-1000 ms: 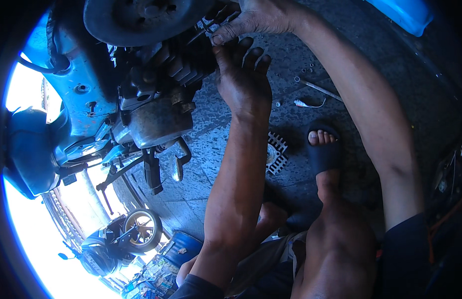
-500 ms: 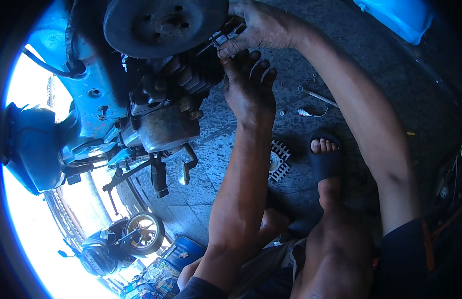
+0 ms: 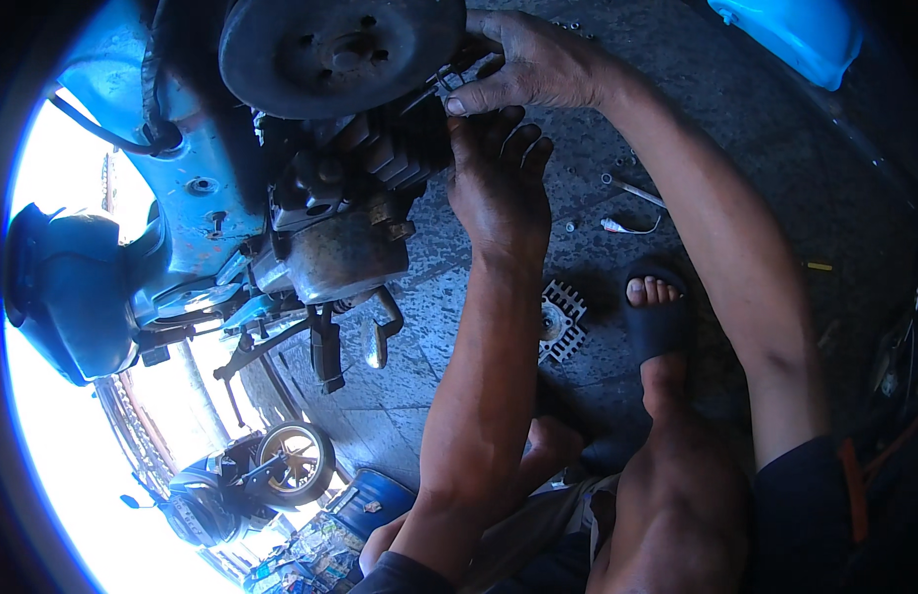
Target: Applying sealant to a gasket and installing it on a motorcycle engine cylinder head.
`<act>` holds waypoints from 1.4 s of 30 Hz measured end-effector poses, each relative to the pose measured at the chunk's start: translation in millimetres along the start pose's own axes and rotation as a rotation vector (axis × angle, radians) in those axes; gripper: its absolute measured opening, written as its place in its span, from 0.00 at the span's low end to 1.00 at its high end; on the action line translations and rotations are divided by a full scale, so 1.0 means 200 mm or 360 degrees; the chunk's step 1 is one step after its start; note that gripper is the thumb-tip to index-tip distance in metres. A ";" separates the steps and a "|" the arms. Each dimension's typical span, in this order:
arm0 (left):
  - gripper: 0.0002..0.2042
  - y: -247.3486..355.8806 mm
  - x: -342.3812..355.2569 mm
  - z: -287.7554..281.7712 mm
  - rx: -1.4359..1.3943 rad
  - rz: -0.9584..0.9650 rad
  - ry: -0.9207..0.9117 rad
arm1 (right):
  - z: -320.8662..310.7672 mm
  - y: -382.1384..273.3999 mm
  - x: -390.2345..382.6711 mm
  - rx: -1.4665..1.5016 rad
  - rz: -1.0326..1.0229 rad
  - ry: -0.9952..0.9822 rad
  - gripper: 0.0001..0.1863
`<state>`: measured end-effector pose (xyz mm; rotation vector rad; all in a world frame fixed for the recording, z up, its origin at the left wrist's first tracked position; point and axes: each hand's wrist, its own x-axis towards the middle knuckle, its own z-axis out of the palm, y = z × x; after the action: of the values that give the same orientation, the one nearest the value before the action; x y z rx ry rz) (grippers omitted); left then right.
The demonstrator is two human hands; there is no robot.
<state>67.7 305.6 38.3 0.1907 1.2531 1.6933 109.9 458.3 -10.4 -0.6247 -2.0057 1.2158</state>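
A round dark metal drum [image 3: 345, 54] with bolt holes sits at the top of a scooter's engine [image 3: 325, 247]. Just right of the drum, my right hand [image 3: 543, 64] curls its thumb and fingers around a small dark metal part [image 3: 441, 87] with thin prongs. Most of that part is hidden by my fingers and the drum. My left hand [image 3: 499, 193] is raised beneath it, palm up and fingers apart, with its thumb close under my right thumb. I see nothing on the left palm. Dark cooling fins [image 3: 385, 153] stand left of my left hand.
On the floor lie a finned metal cylinder head [image 3: 558, 322], a wrench [image 3: 632, 188], a small white-ended piece with a wire [image 3: 622, 227] and several nuts. My sandalled foot [image 3: 657, 312] is beside them. A blue panel [image 3: 801, 35] rests upper right; a parked motorcycle [image 3: 246, 480] stands lower left.
The whole view has shifted slightly, so the engine and floor items appear a little farther right. Both hands keep nearly the same pose near the drum.
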 end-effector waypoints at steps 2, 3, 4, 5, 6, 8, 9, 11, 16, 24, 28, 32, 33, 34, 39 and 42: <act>0.23 0.00 0.00 0.00 0.0013 0.0009 -0.0009 | 0.01 0.03 0.00 -0.0010 -0.0001 -0.0004 0.68; 0.23 0.01 0.00 -0.01 0.0007 0.0009 -0.0015 | 0.01 0.03 0.00 0.0002 -0.0003 -0.0007 0.69; 0.23 0.01 -0.01 -0.01 0.0031 0.0007 -0.0027 | 0.01 0.03 0.00 0.0013 -0.0004 -0.0010 0.69; 0.23 0.01 -0.01 -0.02 0.0039 0.0003 -0.0040 | 0.01 0.02 -0.01 0.0004 -0.0008 0.0006 0.70; 0.22 0.01 -0.01 -0.02 0.0037 -0.0020 -0.0033 | 0.00 0.00 -0.01 -0.0004 -0.0012 0.0022 0.70; 0.22 0.01 -0.01 -0.03 0.0049 -0.0008 -0.0053 | -0.02 -0.03 -0.03 -0.0003 0.0020 -0.0047 0.71; 0.21 0.01 -0.01 -0.03 0.0050 -0.0013 -0.0052 | -0.05 -0.05 -0.05 0.0009 0.0056 -0.0132 0.71; 0.23 0.00 -0.01 -0.02 -0.0004 0.0041 -0.0022 | -0.07 -0.08 -0.08 -0.0046 0.0060 -0.0205 0.70; 0.24 -0.01 -0.01 -0.01 -0.0032 0.0067 0.0011 | -0.10 -0.10 -0.08 -0.0102 -0.0003 -0.0191 0.65; 0.28 -0.01 -0.01 -0.03 0.0018 0.0023 0.0060 | -0.10 -0.14 -0.08 -0.0204 0.0040 -0.0179 0.62; 0.29 -0.02 -0.01 -0.03 0.0017 0.0012 0.0089 | -0.15 -0.16 -0.06 -0.0201 0.0066 -0.0310 0.61; 0.28 -0.01 -0.01 -0.03 0.0001 -0.0018 0.0089 | -0.15 -0.15 -0.06 -0.0235 -0.0021 -0.0265 0.60; 0.28 -0.01 -0.01 -0.03 -0.0017 -0.0025 0.0095 | -0.14 -0.14 -0.07 -0.0244 -0.0021 -0.0229 0.60; 0.28 -0.01 -0.01 -0.03 -0.0020 -0.0036 0.0077 | -0.12 -0.13 -0.07 -0.0288 -0.0013 -0.0173 0.60; 0.26 0.01 -0.03 -0.03 -0.0042 -0.0032 0.0124 | -0.13 -0.10 -0.05 -0.0213 -0.0068 -0.0238 0.57; 0.19 0.04 -0.10 -0.05 0.0339 -0.0145 0.0108 | -0.19 -0.11 -0.04 -0.0115 -0.0153 -0.0425 0.57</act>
<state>66.7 283.5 47.9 0.2018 1.4712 1.4989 143.9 463.7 18.5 -0.4118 -2.2816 1.2257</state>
